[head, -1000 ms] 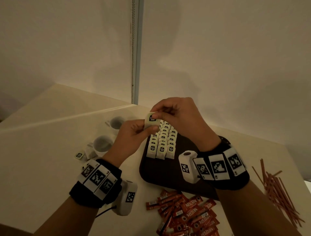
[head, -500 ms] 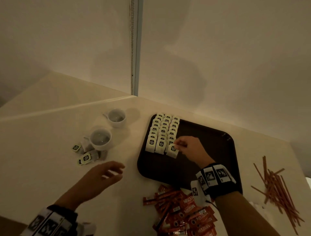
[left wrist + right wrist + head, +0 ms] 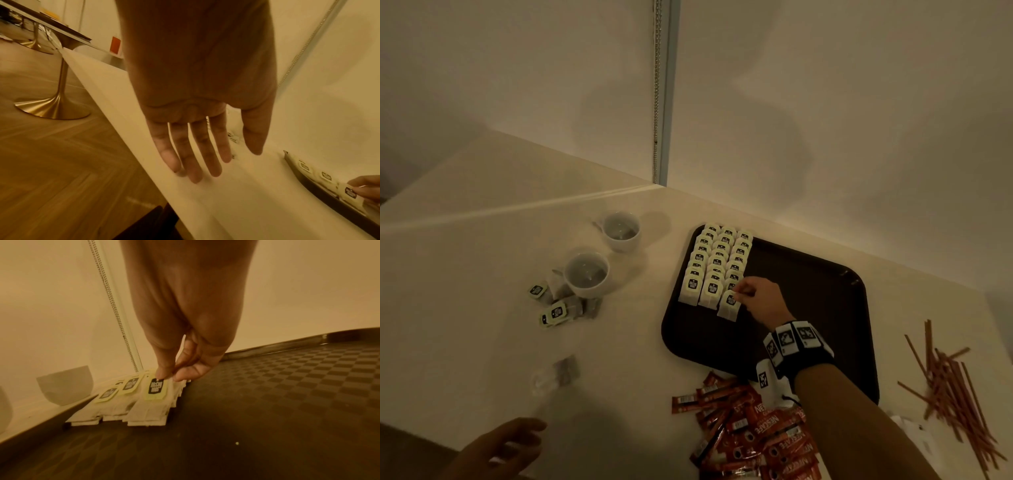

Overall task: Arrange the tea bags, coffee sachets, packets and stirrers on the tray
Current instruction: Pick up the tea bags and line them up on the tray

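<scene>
A dark brown tray (image 3: 808, 308) carries three rows of white tea bags (image 3: 717, 260) with pale green tags at its far left. My right hand (image 3: 738, 295) pinches the top of the front tea bag (image 3: 728, 306) in the right row, which lies on the tray. In the right wrist view thumb and forefinger (image 3: 168, 378) meet on that tea bag (image 3: 150, 408). My left hand (image 3: 524, 435) hovers with straight fingers, holding nothing, at the table's near left edge (image 3: 205, 162). Red coffee sachets (image 3: 750, 431) lie in front of the tray. Brown stirrers (image 3: 955, 387) lie to its right.
Two white cups (image 3: 587, 274) (image 3: 621, 231) stand left of the tray, with loose tea bags (image 3: 554, 311) beside them. A blurred small brown bag (image 3: 565, 370) lies nearer me on the table. A wall runs close behind the tray. The table edge (image 3: 131, 123) drops to a wooden floor.
Both hands held a tea bag above the tray; the right hand has set it down at the front of the right row. The left hand has pulled back towards the near left edge.
</scene>
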Available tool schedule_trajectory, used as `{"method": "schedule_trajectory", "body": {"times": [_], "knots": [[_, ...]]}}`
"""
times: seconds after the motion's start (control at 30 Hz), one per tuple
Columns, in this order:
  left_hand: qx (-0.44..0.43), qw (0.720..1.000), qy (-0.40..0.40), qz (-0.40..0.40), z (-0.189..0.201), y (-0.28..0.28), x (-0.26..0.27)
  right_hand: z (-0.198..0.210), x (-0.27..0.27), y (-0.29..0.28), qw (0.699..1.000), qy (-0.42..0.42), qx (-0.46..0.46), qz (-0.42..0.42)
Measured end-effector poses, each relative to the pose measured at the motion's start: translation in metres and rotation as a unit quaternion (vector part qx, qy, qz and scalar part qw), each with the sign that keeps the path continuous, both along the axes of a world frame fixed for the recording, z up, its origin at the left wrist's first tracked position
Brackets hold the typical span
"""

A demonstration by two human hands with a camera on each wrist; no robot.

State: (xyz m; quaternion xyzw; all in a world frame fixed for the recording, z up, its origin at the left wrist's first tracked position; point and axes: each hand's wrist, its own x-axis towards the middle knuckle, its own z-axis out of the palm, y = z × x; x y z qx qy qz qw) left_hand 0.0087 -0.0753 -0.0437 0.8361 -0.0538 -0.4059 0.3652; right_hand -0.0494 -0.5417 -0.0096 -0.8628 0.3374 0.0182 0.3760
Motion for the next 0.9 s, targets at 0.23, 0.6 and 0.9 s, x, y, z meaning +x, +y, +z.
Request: {"method": "schedule_trajectory", "body": {"times": [0.23, 0.6, 0.9], "knots": [[0.001, 1.000, -0.023, -0.010, 0.004, 0.004, -0.005, -0.005, 0.008, -0.001, 1.000, 0.004, 0.003, -0.017], [-0.029, 0.998, -0.049, -0.008, 0.028, 0.004, 0.005, 0.010, 0.025, 0.027, 0.993, -0.104, -0.063, -0.010], [-0.004, 0.970, -0.238, 0.054, 0.045, -0.042, 0.077, 0.002, 0.069, 0.188, 0.919, -0.056, 0.011, 0.390]]}}
